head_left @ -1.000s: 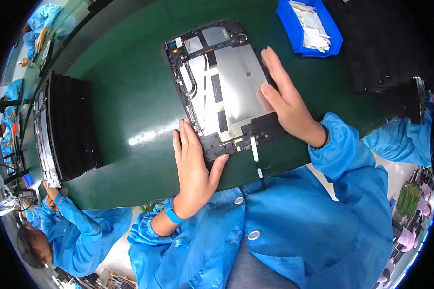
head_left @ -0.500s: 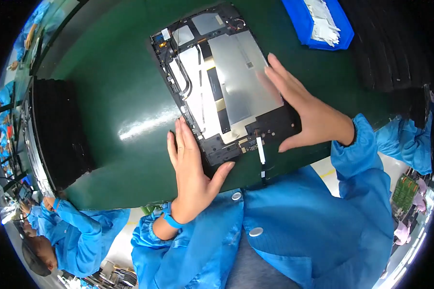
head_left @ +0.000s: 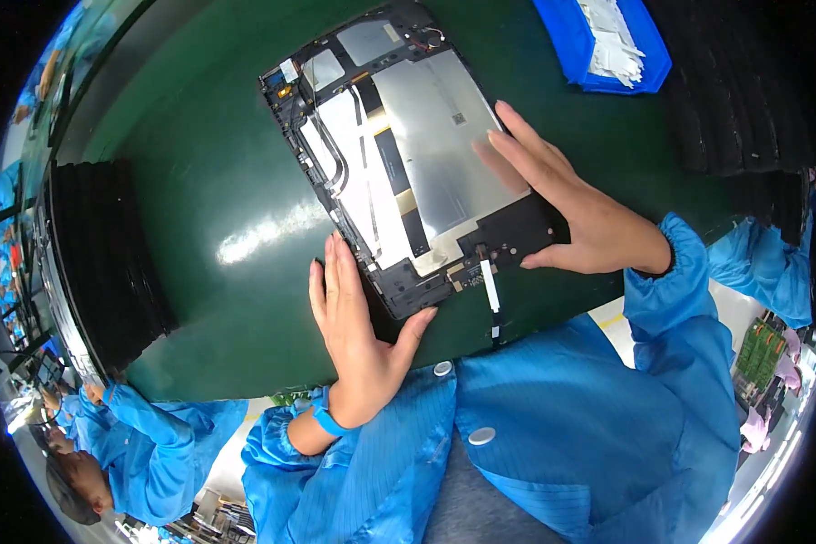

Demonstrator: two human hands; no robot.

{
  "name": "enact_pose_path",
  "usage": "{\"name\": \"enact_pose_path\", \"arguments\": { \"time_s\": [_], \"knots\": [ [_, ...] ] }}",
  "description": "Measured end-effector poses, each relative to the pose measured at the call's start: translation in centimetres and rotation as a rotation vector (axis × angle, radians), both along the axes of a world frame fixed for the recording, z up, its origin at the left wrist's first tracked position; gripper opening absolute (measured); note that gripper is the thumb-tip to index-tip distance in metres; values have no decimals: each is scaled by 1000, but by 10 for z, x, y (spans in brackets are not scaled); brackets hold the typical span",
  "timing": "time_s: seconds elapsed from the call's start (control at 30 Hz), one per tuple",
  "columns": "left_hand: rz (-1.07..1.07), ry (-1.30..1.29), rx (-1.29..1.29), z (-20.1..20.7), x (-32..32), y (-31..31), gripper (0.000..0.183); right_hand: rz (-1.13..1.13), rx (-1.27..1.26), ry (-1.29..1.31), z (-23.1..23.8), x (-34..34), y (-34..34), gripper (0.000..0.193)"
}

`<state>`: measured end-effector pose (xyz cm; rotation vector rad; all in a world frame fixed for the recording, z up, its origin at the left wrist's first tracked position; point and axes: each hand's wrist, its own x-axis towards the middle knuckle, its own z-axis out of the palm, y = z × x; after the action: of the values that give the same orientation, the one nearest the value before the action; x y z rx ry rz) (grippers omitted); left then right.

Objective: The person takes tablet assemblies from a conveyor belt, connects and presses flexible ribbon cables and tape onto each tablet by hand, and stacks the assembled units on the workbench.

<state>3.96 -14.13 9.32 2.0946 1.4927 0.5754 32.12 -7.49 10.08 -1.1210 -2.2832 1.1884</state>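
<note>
An opened tablet assembly (head_left: pixel 444 136) lies tilted on the green work surface, its silvery inner plate, black frame and dark strips showing. From its near edge a short white-and-black flex cable (head_left: pixel 490 286) hangs toward me. My left hand (head_left: pixel 358 335) rests along the near left edge, fingers stretched out and the thumb by the bottom corner. At the right edge my right hand (head_left: pixel 589 204) is spread, fingertips against the side and thumb near the lower right corner. Neither hand is closed round the tablet; the undersides of the fingers are hidden.
A blue bin (head_left: pixel 639 77) of white pieces stands at the far right. Dark stacked sheets (head_left: pixel 109 254) line the left side, and more black stacks (head_left: pixel 730 100) sit on the right. A co-worker in blue (head_left: pixel 154 453) is at the lower left.
The tablet has turned slightly, its far end swinging left. My left hand has slid a little left and down with it; the right hand stays at its edge, with the thumb nearer the corner.
</note>
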Motion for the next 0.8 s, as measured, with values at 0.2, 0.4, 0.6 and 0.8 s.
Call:
{"name": "enact_pose_path", "arguments": {
  "time_s": [0.2,0.4,0.6,0.8],
  "knots": [
    [0,-68,7,11,-9,18,80,3,1,31,13,2,10,110],
    [-47,112,298,7,9,99,41,-1027,-377,1049,61,-66,44,14],
    [-201,8,741,4,-9,84,11,-327,277,433,9,-37,34,22],
    [-352,157,1218,-3,-20,64,11,-99,344,253,10,-61,20,20]
  ]
}}
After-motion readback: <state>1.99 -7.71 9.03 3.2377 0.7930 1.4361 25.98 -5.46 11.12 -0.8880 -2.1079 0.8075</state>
